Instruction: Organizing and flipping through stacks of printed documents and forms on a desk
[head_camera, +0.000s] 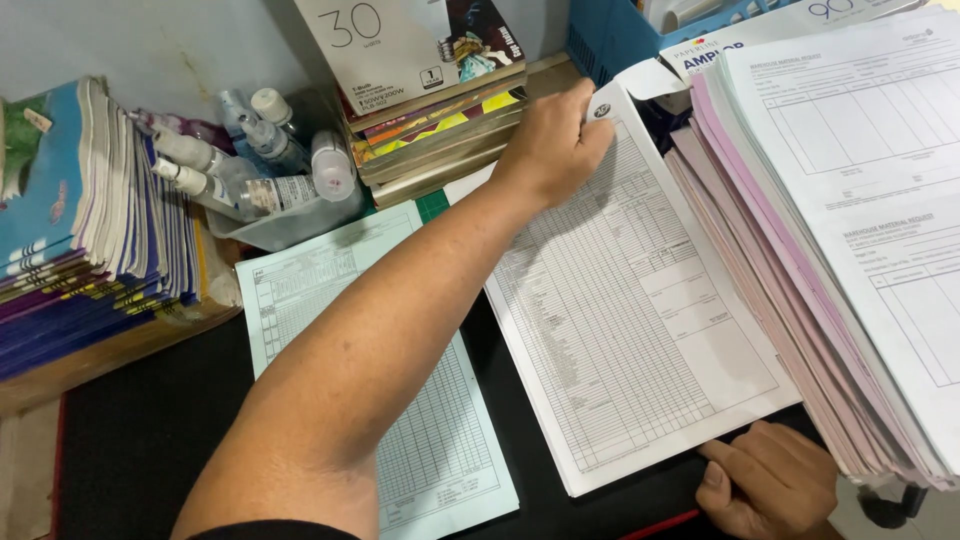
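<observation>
A white form (640, 330) is laid slantwise at the centre of the frame on the dark worktop (130, 440). Its top edge, at upper centre, is pinched by the left hand (555, 140), fingers curled closed over the paper. Its lower right corner is pressed flat by the right hand (770, 480) at the bottom right, fingers nearly straight, nothing grasped. A pale green form (400, 400) is seen at lower centre, partly hidden by the forearm. A thick stack of pink and white sheets (840, 250) fills the right of the frame; bottles in a tray (250, 170) and a pile of booklets (90, 230) stand at the upper left. The white form appears to be in mid-squaring or mid-lift; a steady grip at both ends would be needed so that the sheets stay aligned.
</observation>
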